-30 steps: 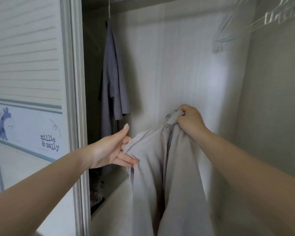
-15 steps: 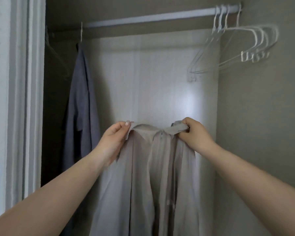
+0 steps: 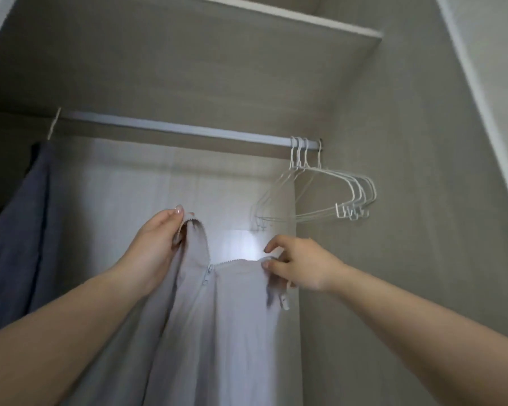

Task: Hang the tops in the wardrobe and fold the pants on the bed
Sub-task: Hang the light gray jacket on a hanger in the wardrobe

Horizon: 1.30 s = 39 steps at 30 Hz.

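A pale lilac-grey zip-front top of thin fabric (image 3: 217,323) hangs in front of the open wardrobe, below the white metal clothes rail (image 3: 188,131), held up by both hands at its neckline. Its zip is open at the top, the slider (image 3: 207,275) sitting where the two toothed edges part. The left hand (image 3: 156,244) holds the left neck edge highest, well below the rail: thumb and fingers (image 3: 179,211) are closed in a pinch on the toothed zip edge. The right hand (image 3: 301,263) is lower, under the rail's right end; its thumb and one finger pinch the right collar edge, while the other fingers are loosely spread and lifted off the cloth.

Half a second ago both hands held the collar level and the right hand was a full fist round the fabric; now the left hand is raised, the right has loosened to a light pinch, and the view has tilted upward to show the shelf.

At the rail's right end hangs a bunch of empty white wire hangers (image 3: 329,189). At the rail's left end a grey-blue garment (image 3: 21,230) hangs on another hanger. Above the rail runs a grey wooden shelf (image 3: 188,54).
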Tool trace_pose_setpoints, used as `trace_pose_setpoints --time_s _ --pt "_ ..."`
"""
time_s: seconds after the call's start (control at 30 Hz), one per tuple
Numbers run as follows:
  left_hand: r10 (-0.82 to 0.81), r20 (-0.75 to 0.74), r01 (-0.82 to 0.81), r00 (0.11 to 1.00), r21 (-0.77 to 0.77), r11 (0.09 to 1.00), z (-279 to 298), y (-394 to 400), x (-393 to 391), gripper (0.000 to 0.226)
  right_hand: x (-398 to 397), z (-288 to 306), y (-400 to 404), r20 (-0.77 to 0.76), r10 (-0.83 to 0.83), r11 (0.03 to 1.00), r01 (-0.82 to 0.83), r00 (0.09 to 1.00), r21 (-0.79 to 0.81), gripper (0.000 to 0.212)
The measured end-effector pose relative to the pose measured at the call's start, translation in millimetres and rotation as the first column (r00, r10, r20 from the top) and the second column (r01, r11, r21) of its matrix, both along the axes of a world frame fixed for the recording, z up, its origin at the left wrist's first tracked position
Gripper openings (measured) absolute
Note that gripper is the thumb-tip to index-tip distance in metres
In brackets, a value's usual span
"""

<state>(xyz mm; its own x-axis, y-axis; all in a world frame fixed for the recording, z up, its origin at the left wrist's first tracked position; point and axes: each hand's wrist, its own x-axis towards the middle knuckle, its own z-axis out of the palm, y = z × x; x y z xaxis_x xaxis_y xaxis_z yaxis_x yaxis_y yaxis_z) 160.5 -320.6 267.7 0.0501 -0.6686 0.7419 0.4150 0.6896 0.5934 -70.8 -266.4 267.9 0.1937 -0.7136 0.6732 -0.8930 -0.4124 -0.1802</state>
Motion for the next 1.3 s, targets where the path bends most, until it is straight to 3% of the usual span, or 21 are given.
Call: trace_pose_setpoints --time_s 0.1,0.23,0.33,0.47,0.57,0.73,0.9,1.0,1.13,1.3 --pt "0.007 -0.006 -0.007 1.000 -0.035 0.999 23 4 -9 0.026 -16 45 11 -0.081 -0.220 0.957 0.198 0.972 -0.214 0.031" --pt "0.005 0.019 -0.004 1.000 -0.061 0.998 35 6 -17 0.024 -46 92 15 -0.222 -0.615 0.745 0.466 0.757 -0.477 0.038" --pt "0.011 0.045 -0.007 0.999 -0.075 0.997 41 6 -21 0.024 -64 114 15 -0.241 -0.793 0.588 0.597 0.560 -0.546 0.040" --pt "0.030 0.055 -0.026 0.998 -0.074 0.997 47 6 -25 0.023 -76 123 12 -0.221 -0.839 0.532 0.659 0.498 -0.532 0.039" --pt "0.061 0.075 -0.055 0.995 -0.076 0.996 49 5 -29 0.024 -80 126 3 -0.207 -0.828 0.546 0.666 0.521 -0.508 0.038" --pt "0.081 0.066 -0.077 0.995 -0.063 0.995 45 0 -37 0.025 -80 128 -9 -0.127 -0.762 0.620 0.661 0.634 -0.422 0.038" --pt "0.087 0.072 -0.084 0.994 -0.033 0.996 43 -8 -40 0.025 -77 134 -35 0.161 -0.544 0.783 0.567 0.824 -0.257 0.018" --pt "0.098 0.079 -0.096 0.992 -0.032 0.995 42 -11 -40 0.027 -72 134 -44 0.276 -0.448 0.787 0.522 0.850 -0.330 0.025" --pt "0.186 0.094 -0.185 0.978 -0.026 0.982 40 -16 -34 0.031 -68 132 -46 0.310 -0.379 0.757 0.485 0.872 -0.437 0.033" --pt "0.271 0.123 -0.272 0.955 -0.007 0.962 30 -26 -23 0.031 -72 112 -61 0.358 -0.187 0.855 0.332 0.915 -0.400 0.029"
